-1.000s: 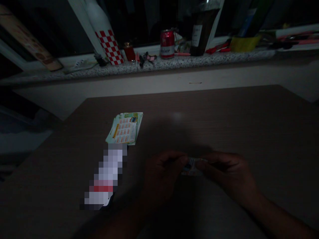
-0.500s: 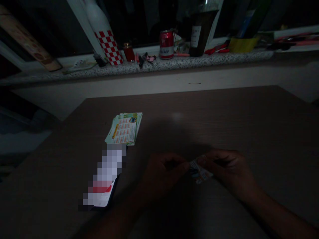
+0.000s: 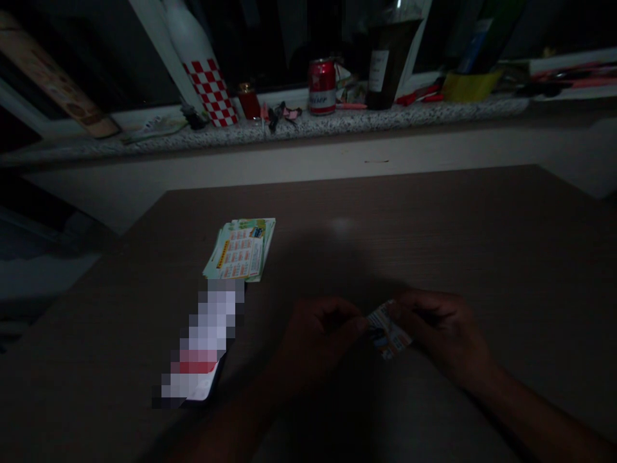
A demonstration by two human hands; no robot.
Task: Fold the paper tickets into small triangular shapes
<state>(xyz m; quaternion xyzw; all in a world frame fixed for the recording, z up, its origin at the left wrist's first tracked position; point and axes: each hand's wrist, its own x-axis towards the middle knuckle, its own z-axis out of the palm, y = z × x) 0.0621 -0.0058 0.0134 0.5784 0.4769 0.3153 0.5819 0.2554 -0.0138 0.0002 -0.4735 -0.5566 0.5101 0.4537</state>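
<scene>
A small piece of printed paper (image 3: 389,333), white with blue and orange print, is held up between both hands over the table. My left hand (image 3: 321,334) pinches its left edge between thumb and forefinger. On the upper right edge, my right hand (image 3: 441,328) is closed with the thumb laid over the paper. Dim light blurs the print, and I cannot tell whether the paper is folded. To the left lies a stack of calendar cards (image 3: 241,251), and a phone (image 3: 205,347) with a lit, pixelated screen sits just below it.
The brown wooden table (image 3: 457,225) meets a white wall. Above it, a granite windowsill (image 3: 284,128) carries a red checkered bottle (image 3: 212,90), a red can (image 3: 322,87), a dark labelled bottle (image 3: 383,71), a yellow tape roll (image 3: 470,87) and small clutter.
The right thumb has shifted slightly, so more of the printed paper shows. Both hands keep their pinch in nearly the same place; the cards and phone stay where they were.
</scene>
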